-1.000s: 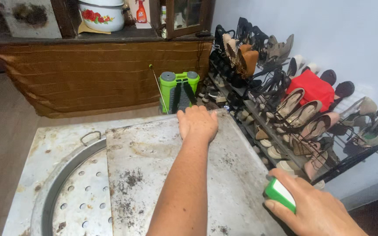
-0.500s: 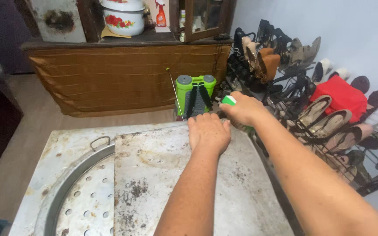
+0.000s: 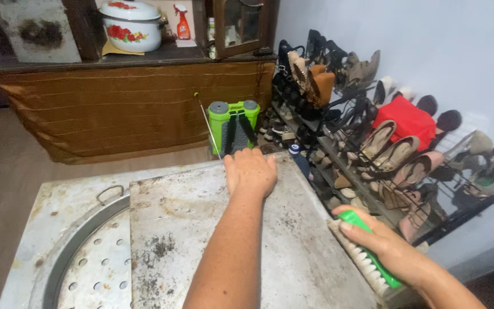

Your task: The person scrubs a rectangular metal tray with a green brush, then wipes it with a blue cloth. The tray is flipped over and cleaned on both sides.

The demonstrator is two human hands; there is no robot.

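Note:
My left hand lies palm down on the far edge of a stained flat metal sheet, fingers curled over that edge. My right hand grips a green scrubbing brush with white bristles, held against the sheet's right edge. Under the sheet, at the left, a round perforated metal tray with a wire handle rests on a larger metal top.
A long shoe rack packed with several shoes runs along the right wall. A green sprayer tank stands on the floor ahead. Behind it is a brown cabinet bearing a flowered enamel pot and an orange spray bottle.
My right hand has drawn the brush back from the sheet's far edge beside my left hand to its near right edge. My left hand has stayed put.

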